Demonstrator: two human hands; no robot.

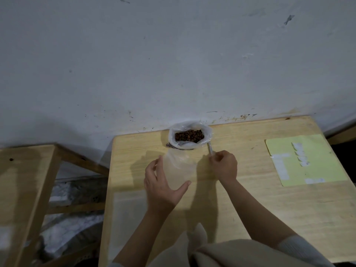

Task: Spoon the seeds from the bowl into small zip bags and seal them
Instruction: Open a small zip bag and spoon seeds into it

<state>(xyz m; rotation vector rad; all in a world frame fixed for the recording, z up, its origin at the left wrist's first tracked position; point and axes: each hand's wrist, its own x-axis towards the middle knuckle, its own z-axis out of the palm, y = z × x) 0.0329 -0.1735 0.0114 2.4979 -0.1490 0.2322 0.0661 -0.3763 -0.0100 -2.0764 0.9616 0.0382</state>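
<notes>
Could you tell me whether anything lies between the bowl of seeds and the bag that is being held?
Nothing visible does. The bowl sits by the wall; the clear bag, held by the left hand, lies just in front. The right hand holds the spoon off to the side.
</notes>
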